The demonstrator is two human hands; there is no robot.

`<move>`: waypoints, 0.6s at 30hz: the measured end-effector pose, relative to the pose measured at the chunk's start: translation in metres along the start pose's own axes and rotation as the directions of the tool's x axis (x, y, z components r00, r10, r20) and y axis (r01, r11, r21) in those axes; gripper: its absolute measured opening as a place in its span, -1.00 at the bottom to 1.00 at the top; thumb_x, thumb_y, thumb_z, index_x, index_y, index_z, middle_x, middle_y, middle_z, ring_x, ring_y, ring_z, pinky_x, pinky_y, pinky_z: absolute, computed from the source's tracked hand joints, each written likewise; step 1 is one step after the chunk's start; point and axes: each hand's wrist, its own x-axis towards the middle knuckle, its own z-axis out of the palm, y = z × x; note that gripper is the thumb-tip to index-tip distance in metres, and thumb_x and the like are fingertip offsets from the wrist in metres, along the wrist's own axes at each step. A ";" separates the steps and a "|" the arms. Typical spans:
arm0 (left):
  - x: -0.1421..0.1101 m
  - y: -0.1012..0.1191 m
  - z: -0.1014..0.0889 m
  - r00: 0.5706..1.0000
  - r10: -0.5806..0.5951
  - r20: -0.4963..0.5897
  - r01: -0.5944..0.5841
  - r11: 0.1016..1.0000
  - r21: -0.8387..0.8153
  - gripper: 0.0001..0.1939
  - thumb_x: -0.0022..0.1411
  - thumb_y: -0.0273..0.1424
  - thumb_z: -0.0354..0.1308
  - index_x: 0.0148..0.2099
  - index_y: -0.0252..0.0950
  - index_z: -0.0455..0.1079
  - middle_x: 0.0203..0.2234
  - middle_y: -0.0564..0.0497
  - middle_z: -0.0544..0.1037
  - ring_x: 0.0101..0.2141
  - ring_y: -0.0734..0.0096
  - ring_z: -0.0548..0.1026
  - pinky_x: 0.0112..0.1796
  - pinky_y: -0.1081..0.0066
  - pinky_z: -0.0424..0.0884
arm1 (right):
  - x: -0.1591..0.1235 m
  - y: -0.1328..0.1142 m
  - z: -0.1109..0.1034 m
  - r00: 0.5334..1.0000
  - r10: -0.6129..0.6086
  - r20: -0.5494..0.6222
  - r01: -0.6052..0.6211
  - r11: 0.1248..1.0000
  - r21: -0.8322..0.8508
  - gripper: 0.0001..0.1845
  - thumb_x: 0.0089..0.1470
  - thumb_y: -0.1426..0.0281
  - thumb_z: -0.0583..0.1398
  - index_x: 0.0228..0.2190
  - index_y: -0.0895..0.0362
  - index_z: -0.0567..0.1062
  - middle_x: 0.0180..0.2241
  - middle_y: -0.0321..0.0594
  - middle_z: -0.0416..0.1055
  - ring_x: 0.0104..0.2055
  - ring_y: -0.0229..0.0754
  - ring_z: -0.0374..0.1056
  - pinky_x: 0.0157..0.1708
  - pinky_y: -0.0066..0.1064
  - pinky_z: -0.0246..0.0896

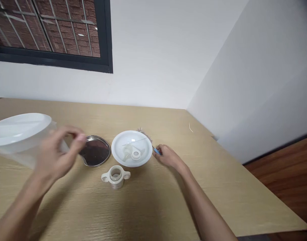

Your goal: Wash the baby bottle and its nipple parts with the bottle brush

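My left hand (59, 152), blurred by motion, has its thumb and fingers spread apart beside the handle side of a translucent plastic pitcher (20, 150) with a white lid. Whether it touches the pitcher is unclear. My right hand (167, 154) pinches the blue handle of a small brush (157, 151), whose grey bristles show behind the bowl's rim. A white bowl (115, 147) holds a clear, soft-looking piece (128, 151), a white ring-shaped part (136, 154) and a thin straight wire-like piece (134, 141). In front stands a white two-handled cup-like part (116, 180).
A shiny round metal tray (95, 152) lies left of the bowl on the wooden table (148, 207). A thin pale strip (190, 127) rests at the back right. White walls (168, 57) and a barred window (50, 30) bound the table's far side.
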 end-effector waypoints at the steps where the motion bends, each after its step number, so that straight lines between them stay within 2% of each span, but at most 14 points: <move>1: 0.003 0.005 0.010 0.996 0.047 0.071 -0.049 0.998 0.024 -0.56 0.30 0.07 0.02 -0.25 -0.12 0.54 -0.33 -0.02 0.67 -0.25 0.06 0.56 -0.05 0.04 0.41 | 0.001 0.000 0.003 1.000 -0.007 0.031 0.006 1.000 0.010 -0.62 0.30 0.09 0.21 -0.31 0.18 0.50 -0.36 -0.28 0.47 -0.34 -0.27 0.39 -0.24 -0.33 0.36; 2: 0.008 0.011 0.022 0.974 0.099 0.203 -0.111 0.993 0.046 -0.53 0.30 0.09 0.01 -0.29 -0.13 0.54 -0.33 -0.01 0.68 -0.26 0.09 0.58 -0.05 0.06 0.39 | 0.001 -0.001 0.005 0.999 -0.013 0.051 0.012 1.000 0.021 -0.63 0.32 0.10 0.20 -0.30 0.18 0.49 -0.36 -0.29 0.47 -0.34 -0.27 0.39 -0.23 -0.32 0.36; 3: 0.012 0.016 0.036 0.934 0.128 0.335 -0.159 0.985 0.065 -0.51 0.33 0.09 -0.02 -0.28 -0.15 0.54 -0.29 -0.02 0.69 -0.24 0.11 0.59 -0.08 0.12 0.40 | 0.002 -0.001 0.007 0.998 -0.016 0.061 0.014 0.999 0.032 -0.63 0.33 0.11 0.18 -0.30 0.18 0.49 -0.36 -0.29 0.46 -0.33 -0.26 0.39 -0.23 -0.32 0.36; 6: 0.026 0.029 0.078 0.842 0.095 0.532 -0.266 0.930 0.254 -0.39 0.37 0.13 -0.14 -0.22 -0.20 0.55 -0.24 -0.14 0.69 -0.20 0.04 0.62 -0.15 0.17 0.41 | 0.002 -0.001 0.010 0.999 0.001 0.037 -0.003 0.998 0.064 -0.62 0.35 0.11 0.16 -0.28 0.18 0.49 -0.34 -0.28 0.46 -0.30 -0.25 0.40 -0.20 -0.30 0.37; 9: 0.036 0.036 0.112 0.807 0.067 0.586 -0.310 0.894 0.325 -0.23 0.33 0.22 -0.18 -0.29 -0.29 0.60 -0.31 -0.33 0.68 -0.18 -0.19 0.62 -0.09 0.01 0.38 | 0.002 0.002 0.011 0.998 0.048 -0.033 -0.045 0.994 0.098 -0.63 0.38 0.11 0.12 -0.22 0.18 0.48 -0.30 -0.25 0.47 -0.26 -0.22 0.42 -0.14 -0.26 0.38; 11: 0.040 0.038 0.127 0.791 0.048 0.610 -0.324 0.878 0.351 -0.15 0.28 0.29 -0.20 -0.34 -0.33 0.62 -0.32 -0.42 0.67 -0.15 -0.28 0.61 -0.05 -0.06 0.37 | 0.002 0.006 0.011 0.994 0.076 -0.072 -0.066 0.989 0.130 -0.63 0.39 0.11 0.11 -0.17 0.18 0.48 -0.27 -0.23 0.48 -0.22 -0.21 0.43 -0.11 -0.23 0.38; 14: 0.042 0.038 0.140 0.768 0.013 0.641 -0.330 0.865 0.378 -0.07 0.22 0.36 -0.21 -0.36 -0.36 0.64 -0.31 -0.48 0.66 -0.15 -0.33 0.61 -0.07 -0.07 0.38 | 0.001 0.012 0.011 0.986 0.117 -0.119 -0.095 0.980 0.173 -0.61 0.39 0.10 0.10 -0.12 0.18 0.47 -0.24 -0.21 0.49 -0.20 -0.19 0.44 -0.09 -0.21 0.38; 18: 0.040 0.037 0.148 0.753 -0.018 0.657 -0.329 0.855 0.400 -0.02 0.18 0.38 -0.18 -0.28 -0.44 0.65 -0.26 -0.54 0.65 -0.09 -0.39 0.59 -0.06 -0.07 0.37 | 0.001 0.018 0.011 0.965 0.177 -0.194 -0.137 0.970 0.201 -0.56 0.40 0.07 0.06 -0.04 0.18 0.45 -0.22 -0.19 0.48 -0.20 -0.17 0.43 -0.08 -0.19 0.36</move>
